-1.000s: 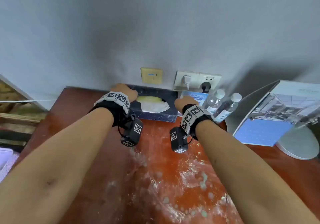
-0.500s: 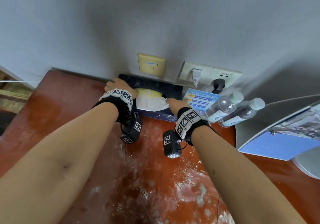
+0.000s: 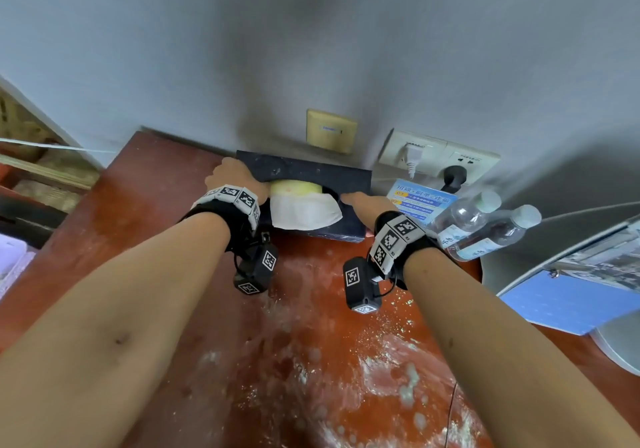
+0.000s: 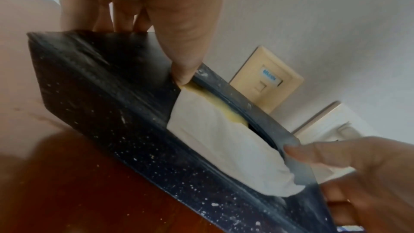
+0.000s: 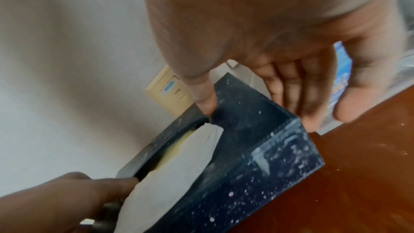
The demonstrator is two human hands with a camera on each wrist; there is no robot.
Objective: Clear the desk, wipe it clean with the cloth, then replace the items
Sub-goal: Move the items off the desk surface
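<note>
A dark blue tissue box (image 3: 311, 170) with a white tissue (image 3: 304, 214) hanging from its slot stands at the back of the red-brown desk (image 3: 166, 184), against the wall. My left hand (image 3: 233, 177) grips its left end, thumb (image 4: 183, 56) on top at the slot's edge and fingers behind the end. My right hand (image 3: 362, 202) grips the right end, with its thumb (image 5: 205, 102) on the top and fingers (image 5: 291, 86) down the side. The box (image 4: 100, 98) is speckled with white dust. No cloth is in view.
Two clear water bottles (image 3: 485, 226) lean just right of the box, behind a blue printed card (image 3: 419, 198). Wall sockets (image 3: 440, 157) with plugs sit above. A blue folder (image 3: 571, 302) and a white round base (image 3: 620, 347) stand at the right. White powder (image 3: 381, 364) covers the desk's middle.
My right hand has moved left from beside the card onto the box's right end. The left hand has stayed on the left end. The head view has shifted.
</note>
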